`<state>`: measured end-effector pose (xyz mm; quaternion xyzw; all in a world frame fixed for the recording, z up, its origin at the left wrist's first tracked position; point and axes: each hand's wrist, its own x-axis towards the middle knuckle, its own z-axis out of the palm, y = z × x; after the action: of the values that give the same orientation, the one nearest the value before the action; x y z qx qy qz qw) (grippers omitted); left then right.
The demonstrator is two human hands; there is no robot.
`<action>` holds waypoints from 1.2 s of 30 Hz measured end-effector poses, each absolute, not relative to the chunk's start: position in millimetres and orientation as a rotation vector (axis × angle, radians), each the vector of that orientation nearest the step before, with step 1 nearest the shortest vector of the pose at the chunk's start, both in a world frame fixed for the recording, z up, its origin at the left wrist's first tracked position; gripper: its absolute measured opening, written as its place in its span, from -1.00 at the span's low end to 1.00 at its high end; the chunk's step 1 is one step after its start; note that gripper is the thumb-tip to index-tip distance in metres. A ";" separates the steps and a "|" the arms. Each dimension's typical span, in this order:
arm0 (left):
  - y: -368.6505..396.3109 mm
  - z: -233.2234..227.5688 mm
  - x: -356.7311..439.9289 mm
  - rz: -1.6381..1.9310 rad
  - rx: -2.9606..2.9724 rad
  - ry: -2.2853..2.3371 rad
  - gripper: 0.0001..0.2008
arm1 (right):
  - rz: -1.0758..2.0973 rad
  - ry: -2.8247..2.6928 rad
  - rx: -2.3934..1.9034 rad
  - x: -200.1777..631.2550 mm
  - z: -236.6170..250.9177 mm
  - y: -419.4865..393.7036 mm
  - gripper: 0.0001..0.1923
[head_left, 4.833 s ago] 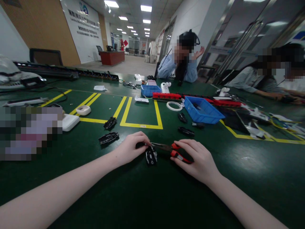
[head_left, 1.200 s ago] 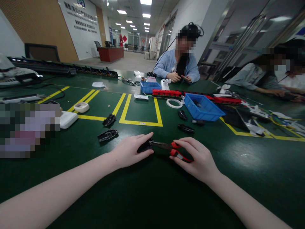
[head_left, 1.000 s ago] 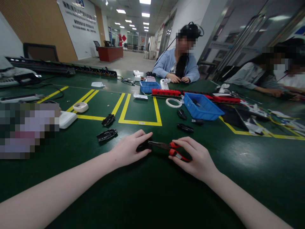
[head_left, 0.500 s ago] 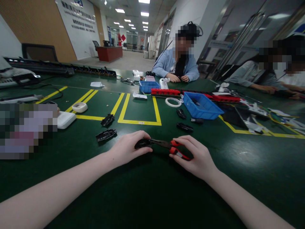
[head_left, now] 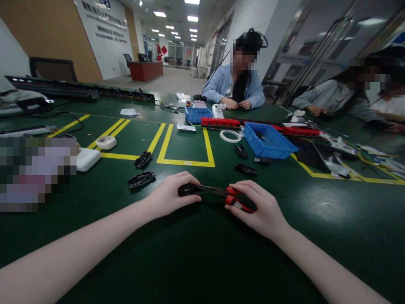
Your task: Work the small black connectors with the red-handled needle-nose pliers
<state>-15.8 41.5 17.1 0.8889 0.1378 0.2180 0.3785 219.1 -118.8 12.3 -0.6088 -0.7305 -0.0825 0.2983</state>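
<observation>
Between the thumb and fingers of my left hand [head_left: 172, 192] is a small black plastic part [head_left: 187, 190]. My right hand [head_left: 259, 207] grips the red handles of a pair of long-nose pliers [head_left: 218, 191], thumb below and fingers above. The pliers' dark jaws point left and meet the right end of the black part; whether they pinch it is too small to tell. To the left of my left hand lie two black plastic shells [head_left: 141, 180], one behind the other. Beyond my right hand are more loose black pieces [head_left: 246, 169].
A blue bin [head_left: 272, 147] with dark pieces in it stands back right, near a white ring [head_left: 230, 135] and a red strip [head_left: 220, 122]. A smaller blue bin [head_left: 198, 115] is farther off. At left lies a white box [head_left: 87, 159]. A person [head_left: 234, 86] sits across the table.
The black part in my left hand has turned slightly and shifted a little left. The pliers stay almost in place. At right, a co-worker's arm has moved left.
</observation>
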 end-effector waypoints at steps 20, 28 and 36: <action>48.1 15.7 -17.2 0.478 2.195 0.319 -0.79 | -0.160 -1.946 -1.641 216.8 17.9 -119.5 -0.64; 46.4 13.3 -15.9 0.532 2.238 0.305 -0.79 | -0.125 -1.948 -1.638 215.4 18.9 -120.0 -0.66; 42.1 16.8 -18.6 0.477 2.272 0.300 -0.78 | 0.003 -1.940 -1.676 218.9 15.3 -121.2 -0.68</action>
<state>-18.6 42.1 16.8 0.8938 0.1182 0.1877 0.3897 218.9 -121.2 15.3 -0.6267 -0.7253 0.0012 0.2852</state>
